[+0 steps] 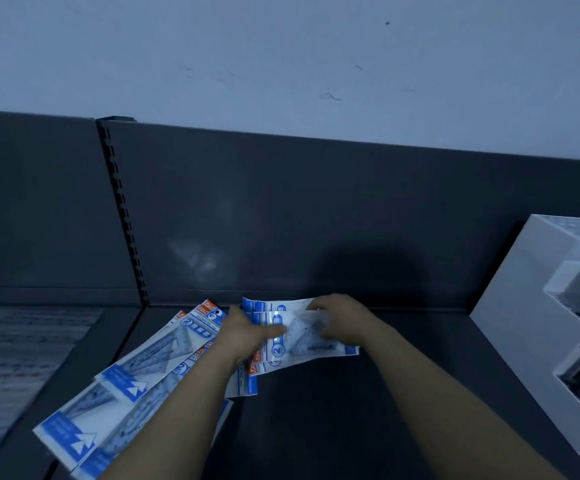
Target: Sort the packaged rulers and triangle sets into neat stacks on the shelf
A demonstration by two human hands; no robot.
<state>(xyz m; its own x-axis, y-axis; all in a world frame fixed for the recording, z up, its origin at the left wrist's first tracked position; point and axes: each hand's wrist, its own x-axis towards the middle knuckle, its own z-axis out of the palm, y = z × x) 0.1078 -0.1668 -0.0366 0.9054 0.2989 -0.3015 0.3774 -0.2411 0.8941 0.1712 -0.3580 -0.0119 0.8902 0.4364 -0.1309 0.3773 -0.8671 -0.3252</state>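
Several blue-and-white packaged triangle sets [132,372] lie fanned out on the dark shelf [333,410], slanting from lower left toward the back panel. A smaller bunch of the same packs [313,337] lies crosswise near the back, lifted slightly. My left hand [247,336] pinches the left end of that bunch, thumb on top. My right hand [344,318] grips its far edge, fingers curled over the top. Both forearms reach in from below.
A white display box [524,306] with compartments stands at the right on the shelf. Flat clear packets [22,351] lie on the neighbouring shelf bay at the left, past a slotted upright [122,209]. A dark back panel closes the shelf behind.
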